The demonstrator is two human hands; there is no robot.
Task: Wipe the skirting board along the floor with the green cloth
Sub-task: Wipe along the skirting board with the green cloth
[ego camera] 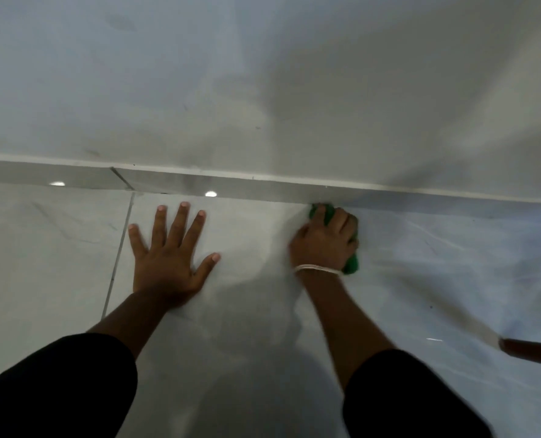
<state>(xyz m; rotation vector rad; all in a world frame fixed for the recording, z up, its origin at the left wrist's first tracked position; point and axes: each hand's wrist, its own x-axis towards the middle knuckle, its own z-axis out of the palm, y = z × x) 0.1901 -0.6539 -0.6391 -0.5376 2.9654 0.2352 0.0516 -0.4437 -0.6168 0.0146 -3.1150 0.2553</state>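
One green cloth bunched under right hand, against skirting board.

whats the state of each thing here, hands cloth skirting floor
left hand: open, fingers spread, palm flat on the floor
right hand: closed around the green cloth
green cloth: bunched up, its front end pressed to the foot of the skirting board
skirting board: glossy, a joint visible left of centre
floor: shiny tiles reflecting lights
wristband: on the right wrist
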